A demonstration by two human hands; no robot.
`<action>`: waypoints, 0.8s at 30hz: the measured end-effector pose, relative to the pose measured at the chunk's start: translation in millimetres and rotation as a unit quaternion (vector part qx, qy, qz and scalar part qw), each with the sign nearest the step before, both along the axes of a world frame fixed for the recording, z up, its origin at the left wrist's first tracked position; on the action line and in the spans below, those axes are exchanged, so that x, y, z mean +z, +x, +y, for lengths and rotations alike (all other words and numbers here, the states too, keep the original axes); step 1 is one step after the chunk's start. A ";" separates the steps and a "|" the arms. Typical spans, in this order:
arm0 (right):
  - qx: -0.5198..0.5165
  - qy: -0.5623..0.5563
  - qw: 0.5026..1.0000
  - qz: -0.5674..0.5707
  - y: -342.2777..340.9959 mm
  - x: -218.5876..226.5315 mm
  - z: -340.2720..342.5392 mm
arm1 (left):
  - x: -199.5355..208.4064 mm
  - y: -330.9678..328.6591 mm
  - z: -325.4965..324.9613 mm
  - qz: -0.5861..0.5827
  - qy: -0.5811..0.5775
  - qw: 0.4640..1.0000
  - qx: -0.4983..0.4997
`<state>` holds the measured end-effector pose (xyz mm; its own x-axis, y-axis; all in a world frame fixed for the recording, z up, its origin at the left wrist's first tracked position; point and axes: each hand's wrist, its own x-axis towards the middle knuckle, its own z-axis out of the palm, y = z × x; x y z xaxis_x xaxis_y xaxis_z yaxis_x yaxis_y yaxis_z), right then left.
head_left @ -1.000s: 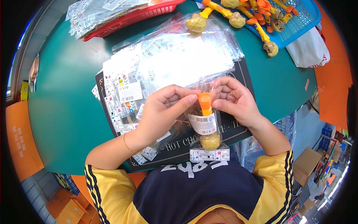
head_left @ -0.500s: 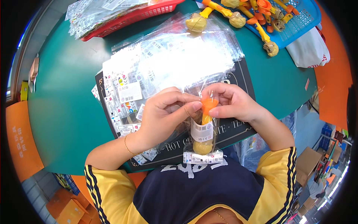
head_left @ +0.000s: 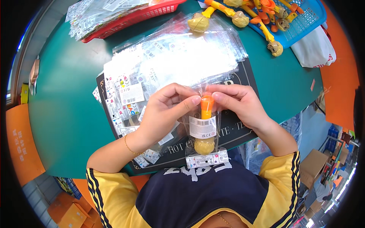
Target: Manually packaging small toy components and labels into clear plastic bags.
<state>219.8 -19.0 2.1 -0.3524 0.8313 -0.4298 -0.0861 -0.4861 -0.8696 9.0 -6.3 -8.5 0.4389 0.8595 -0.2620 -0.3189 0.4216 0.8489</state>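
A clear plastic bag (head_left: 218,141) stands in front of my chest, holding a toy (head_left: 205,146) with a yellow and orange stick handle and a round pale-yellow head at the lower end. A white label (head_left: 203,127) wraps around the handle's lower part, and a printed strip (head_left: 207,159) crosses the bag's near end. At the far end, my left hand (head_left: 166,109) pinches the bag's left edge between thumb and fingers. My right hand (head_left: 240,105) grips the right edge, its thumb next to the orange handle end.
Flat clear bags (head_left: 159,57) lie heaped on a black printed mat (head_left: 251,87) on the green table (head_left: 64,83). Behind are a red basket (head_left: 133,22) of bags and a blue basket (head_left: 304,32) of similar toys. Loose toys lie beside it, with a white bag (head_left: 313,47) below.
The toy has straightened inside the bag, and its orange end sits slightly farther from me. Both hands have moved up to the bag's top edges; the label now faces up more squarely.
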 end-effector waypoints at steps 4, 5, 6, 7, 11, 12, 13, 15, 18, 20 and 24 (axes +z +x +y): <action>-0.082 0.043 0.995 0.030 -2.6 -1.3 -6.1 | -0.4 -3.8 1.0 -0.003 -0.029 0.999 -0.022; -0.065 0.032 0.997 0.025 2.1 0.2 -6.2 | -0.8 -4.5 1.3 -0.003 -0.034 0.999 -0.023; -0.049 0.021 0.998 0.020 5.3 0.9 -6.1 | -1.1 -4.3 1.5 -0.003 -0.034 0.999 -0.023; -0.048 0.020 0.998 0.020 4.9 0.9 -6.4 | -1.3 -4.0 1.8 -0.003 -0.039 0.999 -0.024; -0.058 0.001 0.997 0.048 1.6 -0.7 -9.4 | 2.5 -2.2 3.3 -0.003 -0.055 0.998 -0.027; -0.060 0.012 0.997 0.054 1.0 -1.7 -9.8 | 2.5 -2.7 3.6 -0.003 -0.055 0.998 -0.027; -0.060 0.012 0.997 0.054 0.3 -3.7 -10.1 | 2.2 -3.7 3.8 0.006 -0.060 0.997 -0.039; -0.046 0.024 0.996 0.074 -1.2 -9.5 -9.9 | 1.3 -4.8 3.0 0.016 -0.064 0.997 -0.050; -0.047 0.037 0.997 0.051 3.2 -14.3 -9.5 | 0.6 -5.2 2.2 0.012 -0.065 0.997 -0.039; -0.050 0.033 0.996 0.065 6.0 -17.7 -9.7 | 0.3 -4.8 5.4 0.002 -0.064 0.998 -0.018; -0.061 0.016 0.993 0.095 6.5 -15.8 -9.3 | -2.4 -5.1 3.2 0.029 -0.037 0.999 -0.020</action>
